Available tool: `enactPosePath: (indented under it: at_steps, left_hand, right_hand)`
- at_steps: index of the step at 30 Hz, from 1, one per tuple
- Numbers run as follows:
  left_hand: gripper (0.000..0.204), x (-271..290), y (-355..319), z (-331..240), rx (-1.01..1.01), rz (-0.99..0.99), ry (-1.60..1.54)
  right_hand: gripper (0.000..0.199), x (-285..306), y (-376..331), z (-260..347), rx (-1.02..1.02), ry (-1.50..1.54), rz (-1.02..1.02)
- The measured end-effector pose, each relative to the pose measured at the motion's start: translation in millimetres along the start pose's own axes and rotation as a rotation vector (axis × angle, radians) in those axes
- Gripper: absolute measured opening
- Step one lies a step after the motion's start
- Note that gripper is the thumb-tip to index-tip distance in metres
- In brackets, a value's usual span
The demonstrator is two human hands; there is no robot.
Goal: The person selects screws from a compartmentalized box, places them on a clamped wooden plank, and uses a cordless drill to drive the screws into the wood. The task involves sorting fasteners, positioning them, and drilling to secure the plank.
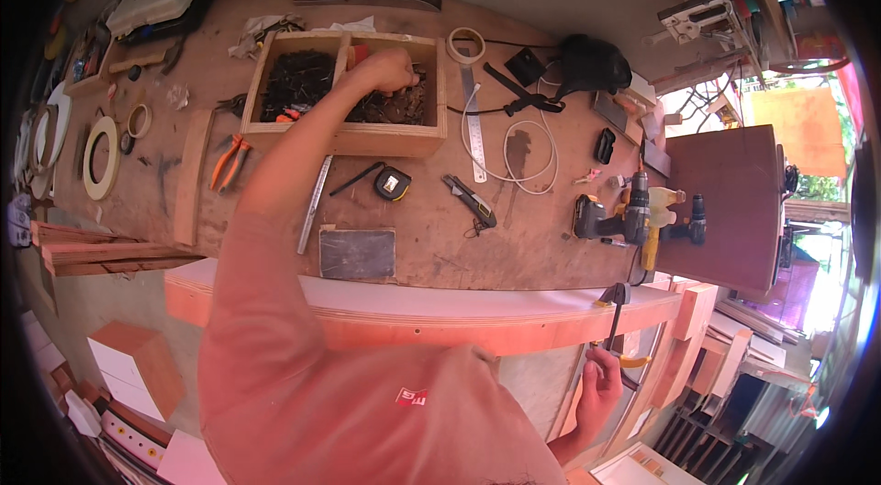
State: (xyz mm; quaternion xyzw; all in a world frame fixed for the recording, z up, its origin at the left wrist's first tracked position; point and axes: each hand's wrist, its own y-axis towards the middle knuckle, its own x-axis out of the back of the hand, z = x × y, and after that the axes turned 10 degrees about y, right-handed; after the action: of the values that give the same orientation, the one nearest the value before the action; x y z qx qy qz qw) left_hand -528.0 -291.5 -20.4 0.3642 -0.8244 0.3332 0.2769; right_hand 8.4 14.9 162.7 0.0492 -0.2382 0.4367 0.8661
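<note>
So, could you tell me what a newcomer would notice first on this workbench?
Most striking is the left hand, stretched far across the bench into the right compartment of a wooden box full of dark screws. At the near edge, the right hand is at a clamp fixed on a long wooden board. To the right lie two cordless drills, beside a brown panel.

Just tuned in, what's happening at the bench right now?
A person leans over a cluttered workbench. Their left hand reaches into the right compartment of a wooden box filled with dark screws. Their right hand is at the handle of a clamp fixed on a long wooden board along the bench's near edge.
</note>
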Motion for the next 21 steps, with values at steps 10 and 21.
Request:
enactPosePath:
  at_steps: [10,21]
  left_hand:
    - [0.021,-109.7,-165.9,-162.5,-0.687,0.219,-0.242]
    - [0.039,-54.5,-134.9,-117.7,-0.281,-0.255,-0.012]
  right_hand:
    - [0.041,-177.3,69.5,6.8,-0.395,1.122,0.246]
    - [0.027,-172.3,76.4,-21.1,-0.886,1.447,0.413]
